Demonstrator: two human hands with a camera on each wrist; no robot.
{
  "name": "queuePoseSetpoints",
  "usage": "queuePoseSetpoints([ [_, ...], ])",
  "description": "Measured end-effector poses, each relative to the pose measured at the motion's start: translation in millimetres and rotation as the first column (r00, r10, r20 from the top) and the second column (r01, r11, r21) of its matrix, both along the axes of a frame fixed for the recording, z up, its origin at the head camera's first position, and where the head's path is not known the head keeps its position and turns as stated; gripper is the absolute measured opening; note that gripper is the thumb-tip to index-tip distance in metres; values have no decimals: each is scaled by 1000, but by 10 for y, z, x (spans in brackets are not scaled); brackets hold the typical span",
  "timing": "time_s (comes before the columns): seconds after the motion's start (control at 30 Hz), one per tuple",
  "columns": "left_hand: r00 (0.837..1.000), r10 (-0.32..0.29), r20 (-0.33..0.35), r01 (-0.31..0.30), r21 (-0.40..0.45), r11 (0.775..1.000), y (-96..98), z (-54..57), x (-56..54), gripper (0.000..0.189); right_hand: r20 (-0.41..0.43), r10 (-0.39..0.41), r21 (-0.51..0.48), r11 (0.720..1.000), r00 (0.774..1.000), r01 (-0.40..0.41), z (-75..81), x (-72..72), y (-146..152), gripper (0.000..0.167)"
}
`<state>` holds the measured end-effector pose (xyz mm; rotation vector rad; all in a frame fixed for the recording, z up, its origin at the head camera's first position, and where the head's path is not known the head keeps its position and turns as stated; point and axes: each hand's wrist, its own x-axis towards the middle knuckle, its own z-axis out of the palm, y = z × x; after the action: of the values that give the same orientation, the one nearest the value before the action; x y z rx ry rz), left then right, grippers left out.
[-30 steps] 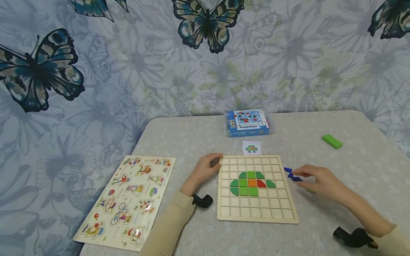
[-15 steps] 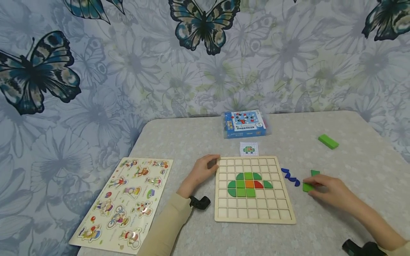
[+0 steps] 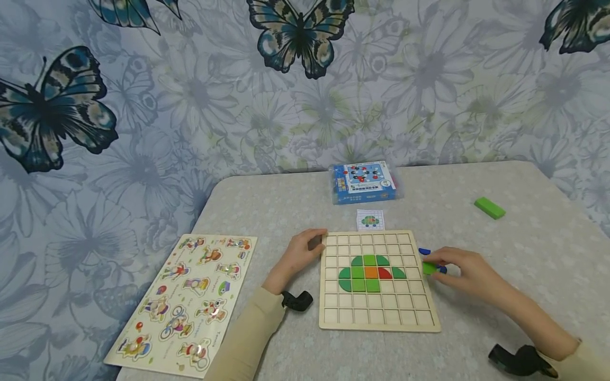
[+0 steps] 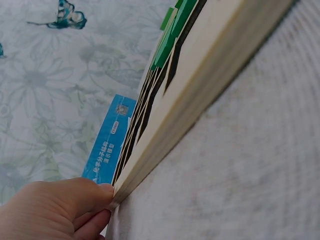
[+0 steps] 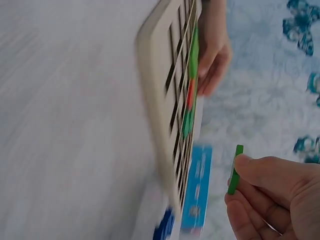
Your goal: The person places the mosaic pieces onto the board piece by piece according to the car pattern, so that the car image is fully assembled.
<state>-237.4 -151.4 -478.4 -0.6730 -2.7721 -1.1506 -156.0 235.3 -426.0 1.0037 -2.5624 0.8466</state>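
A wooden grid board (image 3: 376, 316) lies on the table with green, orange and red tiles set in its middle squares. My left hand (image 3: 301, 254) holds the board's far left corner; the left wrist view shows thumb and fingers pinching its edge. Just off the board's right side, my right hand (image 3: 469, 270) pinches a small green tile (image 5: 235, 170) between thumb and fingers. The tile is above the table, apart from the board. Blue pieces (image 3: 424, 251) lie beside the board, partly covered by the right hand.
Behind the board lie a small pattern card (image 3: 370, 220) and a blue box (image 3: 364, 182). A green block (image 3: 489, 208) rests at the far right. To the left is a picture board (image 3: 190, 301) with cartoon figures. A patterned wall stands behind the table.
My right hand moved right from beside the blue pieces to green tiles, took one, and came back left to the board's edge. The left hand stayed on the board's corner.
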Motion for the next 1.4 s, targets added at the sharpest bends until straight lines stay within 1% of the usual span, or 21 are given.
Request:
queuePoseSetpoints([
  [0.1,1000,-4,-7,4,2,1000,-13,11,2,41,63,72,-22,997,995,-71,29,-18,-239,32],
  [0.2,1000,-14,-11,14,8,1000,-17,25,1,41,146,123,-13,992,982,-122,9,-38,-430,29],
  [0.33,1000,-25,0,25,12,1000,-18,40,9,41,192,132,44,989,973,-143,-60,-49,-594,28],
  [0.4,1000,-23,5,23,6,1000,-22,42,16,41,183,132,77,986,974,-148,-100,-42,-642,28],
  [0.5,1000,-20,-2,20,3,1000,-11,33,22,41,148,131,115,982,980,-149,-153,-17,-671,27],
  [0.63,1000,-10,-12,10,-1,1000,-8,18,17,41,105,134,126,981,985,-147,-194,-2,-694,27],
  [0.87,1000,2,-12,-2,4,1000,-3,12,12,41,108,142,152,976,984,-157,-227,-3,-703,28],
  [1.03,1000,2,-12,-2,3,1000,0,13,19,41,104,145,139,978,984,-159,-218,10,-697,30],
  [1.13,1000,0,-14,0,5,1000,5,22,15,40,83,126,102,986,989,-134,-135,-21,-642,30],
  [1.23,1000,-4,-10,4,6,1000,6,25,14,40,35,77,45,996,996,-78,-39,-115,-499,31],
  [1.3,1000,-4,-7,4,5,1000,5,25,13,41,13,20,19,1000,1000,-20,9,-197,-346,31],
  [1.4,1000,-4,-5,4,2,1000,2,28,16,41,15,-75,3,997,997,75,24,-316,-66,32],
])
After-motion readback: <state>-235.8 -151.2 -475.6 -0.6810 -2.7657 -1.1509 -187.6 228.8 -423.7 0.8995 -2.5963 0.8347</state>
